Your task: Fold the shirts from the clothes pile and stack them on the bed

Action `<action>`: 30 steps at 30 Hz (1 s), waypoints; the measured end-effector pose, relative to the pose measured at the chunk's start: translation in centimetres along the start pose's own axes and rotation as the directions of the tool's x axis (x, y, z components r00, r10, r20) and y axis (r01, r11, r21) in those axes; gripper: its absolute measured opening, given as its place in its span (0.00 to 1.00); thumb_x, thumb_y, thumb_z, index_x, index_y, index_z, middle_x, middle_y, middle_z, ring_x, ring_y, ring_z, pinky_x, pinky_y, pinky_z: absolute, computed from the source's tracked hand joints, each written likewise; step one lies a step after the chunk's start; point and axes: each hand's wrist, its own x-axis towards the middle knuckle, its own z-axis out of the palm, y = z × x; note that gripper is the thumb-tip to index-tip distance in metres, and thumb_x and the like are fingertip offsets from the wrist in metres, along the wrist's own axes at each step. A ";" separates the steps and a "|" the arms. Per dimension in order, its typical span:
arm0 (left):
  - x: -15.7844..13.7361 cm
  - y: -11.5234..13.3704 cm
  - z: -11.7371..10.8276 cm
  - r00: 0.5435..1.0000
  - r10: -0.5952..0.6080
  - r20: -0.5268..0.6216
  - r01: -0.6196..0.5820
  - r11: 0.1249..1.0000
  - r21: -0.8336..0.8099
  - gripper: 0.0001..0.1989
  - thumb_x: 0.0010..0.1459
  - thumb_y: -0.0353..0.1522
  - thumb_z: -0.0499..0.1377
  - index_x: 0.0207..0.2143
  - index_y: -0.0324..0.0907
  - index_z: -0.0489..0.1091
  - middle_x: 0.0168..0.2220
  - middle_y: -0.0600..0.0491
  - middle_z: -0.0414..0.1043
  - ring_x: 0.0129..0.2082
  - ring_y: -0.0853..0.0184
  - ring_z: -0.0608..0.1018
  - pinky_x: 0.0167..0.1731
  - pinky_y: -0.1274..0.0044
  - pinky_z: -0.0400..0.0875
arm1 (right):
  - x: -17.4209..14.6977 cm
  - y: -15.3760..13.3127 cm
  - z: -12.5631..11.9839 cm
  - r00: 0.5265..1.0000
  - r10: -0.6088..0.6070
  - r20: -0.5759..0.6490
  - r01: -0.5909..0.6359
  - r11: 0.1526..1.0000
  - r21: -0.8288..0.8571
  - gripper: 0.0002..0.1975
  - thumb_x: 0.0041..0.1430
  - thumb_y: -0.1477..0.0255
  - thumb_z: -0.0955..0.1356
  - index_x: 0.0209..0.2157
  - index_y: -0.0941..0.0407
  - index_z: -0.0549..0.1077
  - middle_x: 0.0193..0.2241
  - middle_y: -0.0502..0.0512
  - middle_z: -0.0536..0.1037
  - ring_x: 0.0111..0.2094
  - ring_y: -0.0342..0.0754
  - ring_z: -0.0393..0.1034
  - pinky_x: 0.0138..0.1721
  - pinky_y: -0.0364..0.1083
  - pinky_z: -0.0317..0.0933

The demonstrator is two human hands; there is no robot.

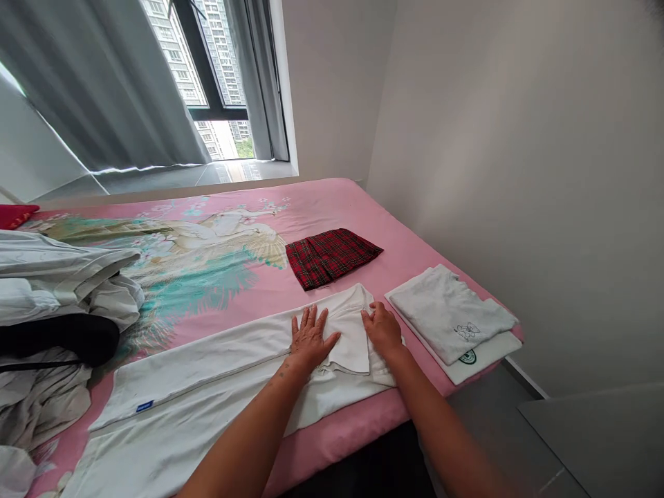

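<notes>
A pair of white trousers (207,377) lies stretched along the near side of the bed, with a small blue label near its left end. The right end is partly folded over itself. My left hand (311,337) rests flat on the fabric close to that fold, fingers spread. At the folded end, my right hand (384,330) is closed with curled fingers on the edge of the cloth; its fingertips are partly hidden. Just beyond the trousers lies a folded red plaid garment (335,257).
Folded white and grey tops (446,315) are stacked at the bed's right corner. A heap of rumpled clothes (57,325) covers the left side. The pink patterned sheet (321,200) spreads over the bed. A wall (492,173) stands at right, and a curtained window behind.
</notes>
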 end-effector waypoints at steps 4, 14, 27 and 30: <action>1.6 0.4 -1.9 0.996 0.004 0.086 0.000 0.999 -0.049 0.28 0.60 0.47 0.45 0.60 0.47 0.56 0.65 0.46 0.48 0.64 0.55 0.50 0.59 0.51 0.39 | 0.1 0.4 -0.3 0.997 0.060 0.058 -0.061 0.998 0.013 0.18 0.59 0.56 0.59 0.36 0.55 0.72 0.33 0.55 0.77 0.39 0.52 0.67 0.38 0.47 0.56; 9.9 3.2 -0.6 0.955 0.225 0.193 -0.194 0.966 -0.169 0.26 0.63 0.36 0.38 0.62 0.44 0.51 0.65 0.52 0.49 0.65 0.66 0.49 0.62 0.60 0.36 | 0.9 0.8 0.9 0.992 0.108 0.060 -0.107 0.994 -0.020 0.16 0.57 0.59 0.62 0.27 0.53 0.74 0.33 0.53 0.77 0.38 0.49 0.67 0.38 0.45 0.53; 9.6 3.3 0.1 0.944 0.242 0.226 -0.241 0.970 -0.033 0.30 0.60 0.40 0.44 0.64 0.45 0.45 0.67 0.52 0.40 0.66 0.62 0.44 0.61 0.58 0.36 | 0.8 -3.0 1.2 0.973 -0.198 0.115 0.189 0.979 0.081 0.24 0.65 0.63 0.51 0.60 0.54 0.57 0.61 0.56 0.57 0.63 0.51 0.43 0.61 0.60 0.30; 8.5 2.7 -1.0 0.913 0.285 0.291 -0.281 0.958 -0.055 0.31 0.61 0.43 0.41 0.65 0.44 0.43 0.67 0.50 0.39 0.66 0.62 0.44 0.61 0.57 0.35 | 1.2 -2.1 3.0 0.974 -0.140 0.181 0.147 0.989 -0.030 0.28 0.65 0.59 0.49 0.62 0.56 0.54 0.63 0.56 0.52 0.64 0.50 0.38 0.61 0.60 0.27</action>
